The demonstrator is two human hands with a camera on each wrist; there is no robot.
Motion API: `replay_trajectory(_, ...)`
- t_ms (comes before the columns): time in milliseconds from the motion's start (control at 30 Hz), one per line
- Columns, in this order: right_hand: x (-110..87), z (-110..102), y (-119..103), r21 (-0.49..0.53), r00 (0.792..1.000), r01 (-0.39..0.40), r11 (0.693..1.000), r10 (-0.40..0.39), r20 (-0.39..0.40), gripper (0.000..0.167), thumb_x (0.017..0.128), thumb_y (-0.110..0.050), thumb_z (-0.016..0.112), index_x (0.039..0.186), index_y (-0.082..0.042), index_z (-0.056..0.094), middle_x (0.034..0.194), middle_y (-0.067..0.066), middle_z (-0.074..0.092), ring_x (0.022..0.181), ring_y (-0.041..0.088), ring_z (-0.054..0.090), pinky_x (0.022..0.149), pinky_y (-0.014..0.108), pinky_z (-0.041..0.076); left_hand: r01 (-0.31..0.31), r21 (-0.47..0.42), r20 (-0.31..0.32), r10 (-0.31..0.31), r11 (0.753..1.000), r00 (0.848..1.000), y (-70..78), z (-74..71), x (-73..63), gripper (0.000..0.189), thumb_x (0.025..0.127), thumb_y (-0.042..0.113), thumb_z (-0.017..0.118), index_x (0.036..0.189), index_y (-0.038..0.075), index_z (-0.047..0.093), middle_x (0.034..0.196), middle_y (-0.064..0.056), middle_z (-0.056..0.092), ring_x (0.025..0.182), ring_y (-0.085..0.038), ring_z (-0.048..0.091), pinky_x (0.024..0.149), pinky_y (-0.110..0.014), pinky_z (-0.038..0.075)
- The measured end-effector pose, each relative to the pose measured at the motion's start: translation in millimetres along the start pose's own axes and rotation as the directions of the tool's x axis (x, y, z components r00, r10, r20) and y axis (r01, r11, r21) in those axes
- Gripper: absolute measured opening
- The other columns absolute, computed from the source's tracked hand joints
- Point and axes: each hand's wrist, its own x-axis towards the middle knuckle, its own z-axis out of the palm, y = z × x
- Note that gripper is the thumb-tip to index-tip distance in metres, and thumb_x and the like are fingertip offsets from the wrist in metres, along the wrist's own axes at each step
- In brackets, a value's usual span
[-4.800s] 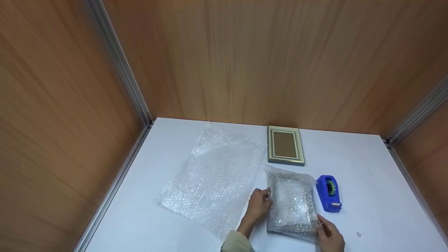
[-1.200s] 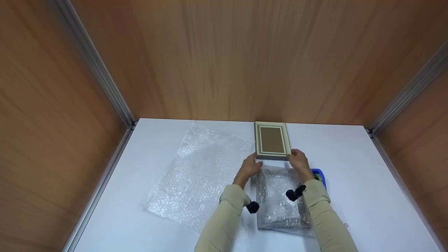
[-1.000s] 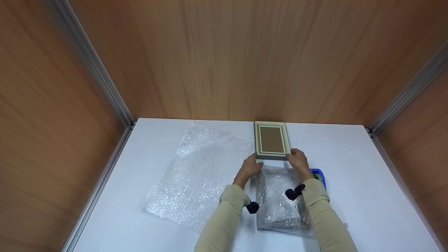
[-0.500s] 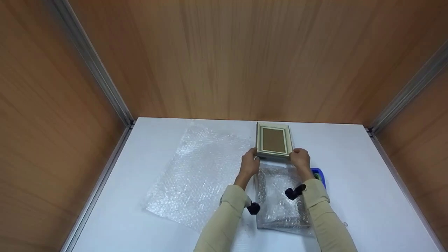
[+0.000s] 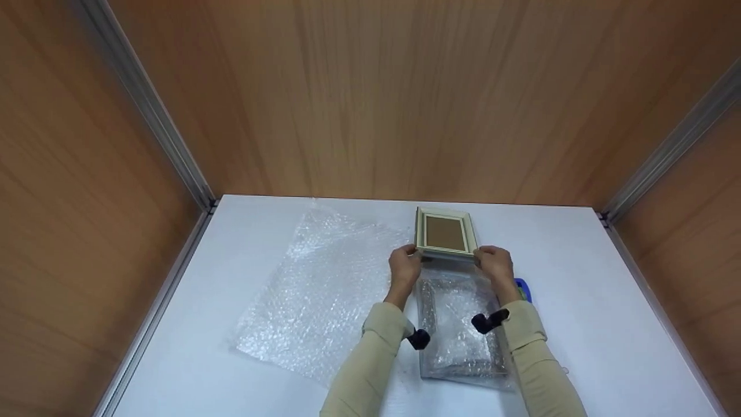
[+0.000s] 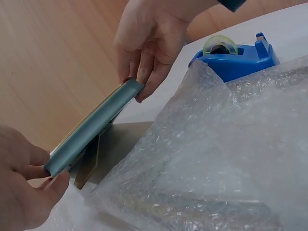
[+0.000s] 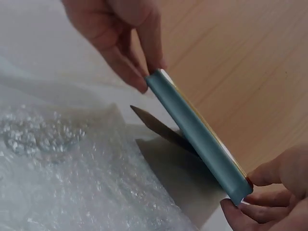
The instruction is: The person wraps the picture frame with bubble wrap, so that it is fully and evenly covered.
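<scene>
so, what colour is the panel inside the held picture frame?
Brown. The panel inside the picture frame shows best in the head view.

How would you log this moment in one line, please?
left fingers: pinch picture frame; right fingers: pinch same frame; bubble-wrap sheet: on table

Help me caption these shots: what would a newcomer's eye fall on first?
Likely the pale picture frame, tilted between left hand and right hand, which grip its near corners. Next, the bubble-wrapped bundle just below it in the head view, with loose bubble wrap spread to its left. A blue tape dispenser sits to the bundle's right.
</scene>
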Motion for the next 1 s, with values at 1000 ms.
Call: replay_trajectory(1000, -41.5, 8, -8, 0.303, 0.999, 0.038, 0.952, -0.034, -0.018, 0.04, 0.099, -0.012, 0.048, 0.136, 0.003, 0.048, 0.139, 0.021, 0.05, 0.126, 0.03, 0.052, 0.105, 0.036, 0.044, -0.045, -0.225, -0.091, 0.025, 0.973, 0.995, 3.4, -30.5, -22.5, 0.016, 0.091, 0.006, 0.063, 0.101, -0.003, 0.071, 0.094, -0.013, 0.071, 0.085, -0.015, 0.071, 0.075, -0.018, 0.056)
